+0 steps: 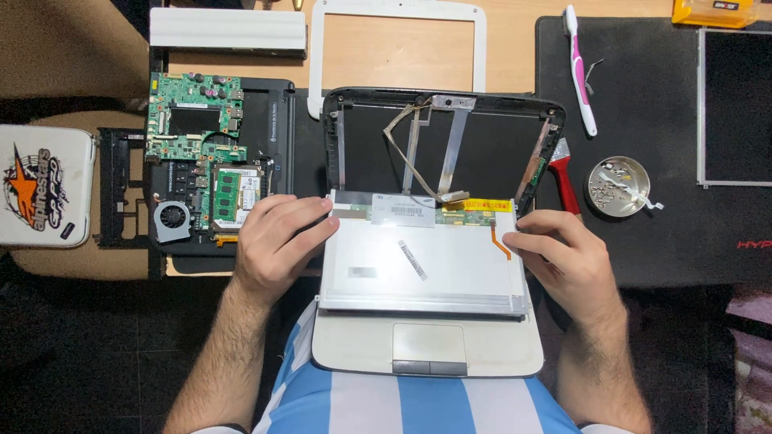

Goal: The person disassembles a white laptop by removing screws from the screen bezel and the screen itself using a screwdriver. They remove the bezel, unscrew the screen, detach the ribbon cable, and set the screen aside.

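A bare laptop screen panel [418, 265] lies face down, silver back up, on the white palm rest [482, 354] of a small laptop at the desk's near edge. My left hand [277, 241] grips the panel's top left corner. My right hand [559, 257] holds its right edge near the orange ribbon cable [500, 239]. Behind the panel stands the empty black lid shell [450, 137] with metal brackets and a loose flat cable.
A green motherboard [197, 157] with a fan lies in a black base at left. White bezel frame [398, 48] and white battery [227, 30] sit behind. On the black mat at right: a metal screw dish [618, 186], a white-pink toothbrush [581, 68], a red-handled tool [565, 181], another panel [736, 108].
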